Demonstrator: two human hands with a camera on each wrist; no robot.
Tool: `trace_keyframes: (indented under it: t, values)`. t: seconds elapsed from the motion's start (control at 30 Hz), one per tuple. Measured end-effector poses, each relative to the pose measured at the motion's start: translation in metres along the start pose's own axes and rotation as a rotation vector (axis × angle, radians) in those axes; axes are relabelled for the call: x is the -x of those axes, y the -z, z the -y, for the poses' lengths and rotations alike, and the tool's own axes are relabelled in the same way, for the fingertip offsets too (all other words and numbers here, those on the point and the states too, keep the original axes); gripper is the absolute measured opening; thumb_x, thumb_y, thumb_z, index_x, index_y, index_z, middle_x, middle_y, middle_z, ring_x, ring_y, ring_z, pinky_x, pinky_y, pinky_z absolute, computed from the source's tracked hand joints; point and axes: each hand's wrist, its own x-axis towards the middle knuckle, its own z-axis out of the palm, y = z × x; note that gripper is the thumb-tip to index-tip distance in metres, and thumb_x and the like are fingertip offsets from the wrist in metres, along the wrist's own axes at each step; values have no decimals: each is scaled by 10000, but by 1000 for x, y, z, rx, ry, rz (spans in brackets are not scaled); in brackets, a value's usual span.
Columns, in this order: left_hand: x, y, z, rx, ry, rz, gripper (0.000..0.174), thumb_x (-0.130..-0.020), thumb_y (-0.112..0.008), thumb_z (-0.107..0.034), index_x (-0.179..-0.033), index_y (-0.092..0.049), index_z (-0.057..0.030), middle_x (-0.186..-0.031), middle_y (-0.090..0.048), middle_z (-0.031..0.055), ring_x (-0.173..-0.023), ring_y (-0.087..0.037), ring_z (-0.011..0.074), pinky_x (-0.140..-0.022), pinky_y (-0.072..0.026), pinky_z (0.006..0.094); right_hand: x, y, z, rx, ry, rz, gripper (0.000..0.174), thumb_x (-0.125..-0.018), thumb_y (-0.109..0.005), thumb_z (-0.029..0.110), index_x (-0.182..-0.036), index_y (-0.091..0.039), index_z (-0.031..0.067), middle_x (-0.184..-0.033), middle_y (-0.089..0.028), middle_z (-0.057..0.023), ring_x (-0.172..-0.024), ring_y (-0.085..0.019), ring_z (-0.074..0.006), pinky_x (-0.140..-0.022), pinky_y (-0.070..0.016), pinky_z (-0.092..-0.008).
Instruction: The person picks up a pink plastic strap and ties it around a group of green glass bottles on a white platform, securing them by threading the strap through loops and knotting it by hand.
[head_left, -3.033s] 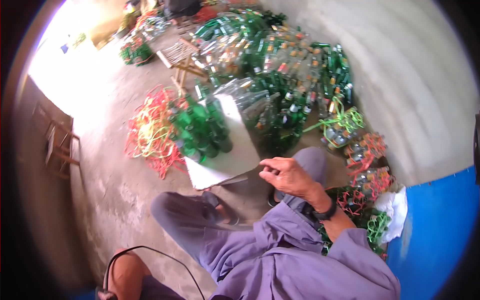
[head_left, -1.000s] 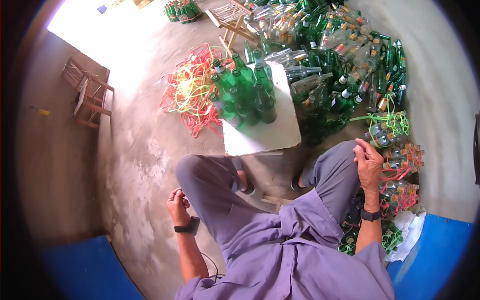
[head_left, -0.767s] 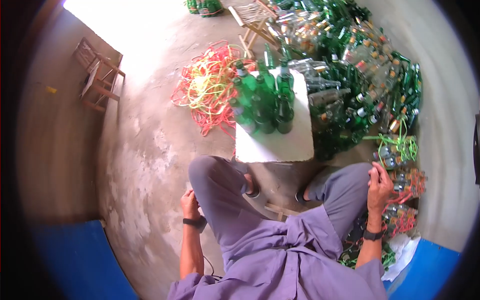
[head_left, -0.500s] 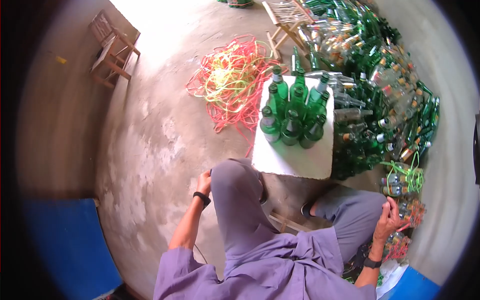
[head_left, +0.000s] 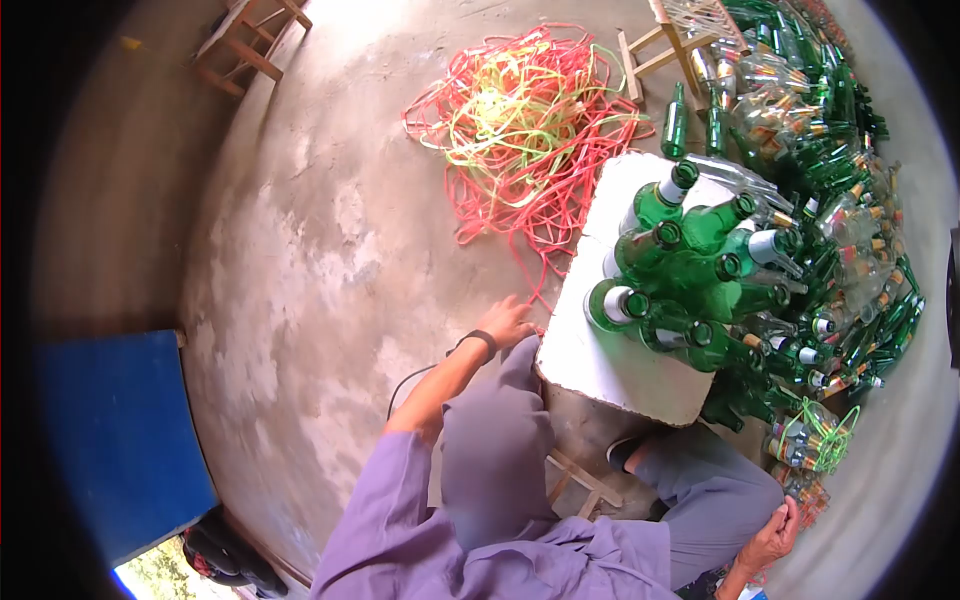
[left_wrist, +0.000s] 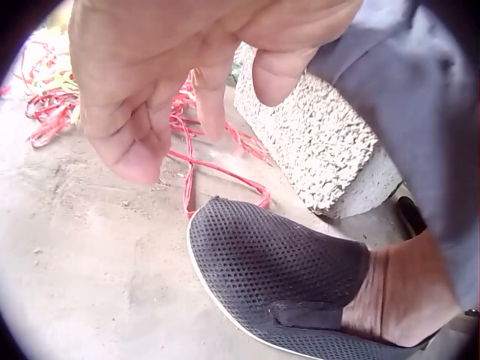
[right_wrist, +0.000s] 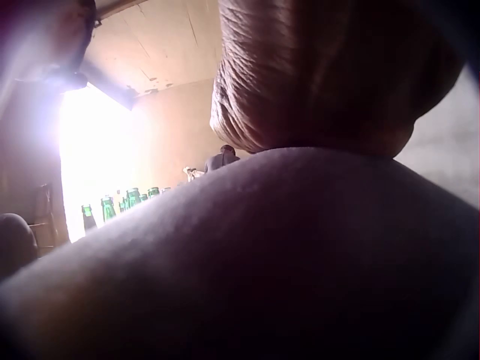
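My left hand (head_left: pixel 505 322) reaches past the left knee, low beside the near left corner of a white slab (head_left: pixel 575 345). In the left wrist view its fingers hang loosely with nothing between them, above a dark mesh shoe (left_wrist: pixel 270 270) and overlapping loose strands of red strap (left_wrist: pixel 225 172). These strands lead to a tangled heap of red and yellow-green straps (head_left: pixel 530 130) on the floor. Several green glass bottles (head_left: pixel 690 275) stand grouped on the slab. My right hand (head_left: pixel 772 540) rests on the right knee (right_wrist: pixel 300 225), holding nothing.
A large pile of green and clear bottles (head_left: pixel 850 220) lies along the right wall, with strapped bottle bundles (head_left: pixel 815 440) nearer me. A folding stool (head_left: pixel 690 40) stands beyond the slab, a wooden chair (head_left: pixel 245 45) far left. Another person (right_wrist: pixel 221 159) shows in the right wrist view.
My left hand has moved from beside the left knee forward to the slab's corner. The right hand has gone from above my lap to the right knee. The head view has turned left.
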Motion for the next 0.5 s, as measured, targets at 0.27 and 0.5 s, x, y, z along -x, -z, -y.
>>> trace_keyframes:
  t: [0.27, 0.5]
  values:
    - [-56, -6, -4, -71, 9, -44, 529, -844, -612, -337, -1354, -533, -218, -1385, -444, 237, -1248, -467, 405, -1016, -417, 479, -9, -10, 32, 37, 79, -22, 213, -961, -531, 84, -1078, -649, -50, -968, -654, -82, -802, -576, -161, -730, -478, -284]
    - [-60, 11, -18, -471, -29, 70, 438, -809, -586, -198, -1243, -599, -134, -1141, -615, 165, -1122, -567, 324, -906, -479, 456, -23, -10, 92, 170, 370, 21, 227, -977, -571, 156, -934, -676, -40, -985, -663, -201, -951, -629, -337, -905, -491, -434]
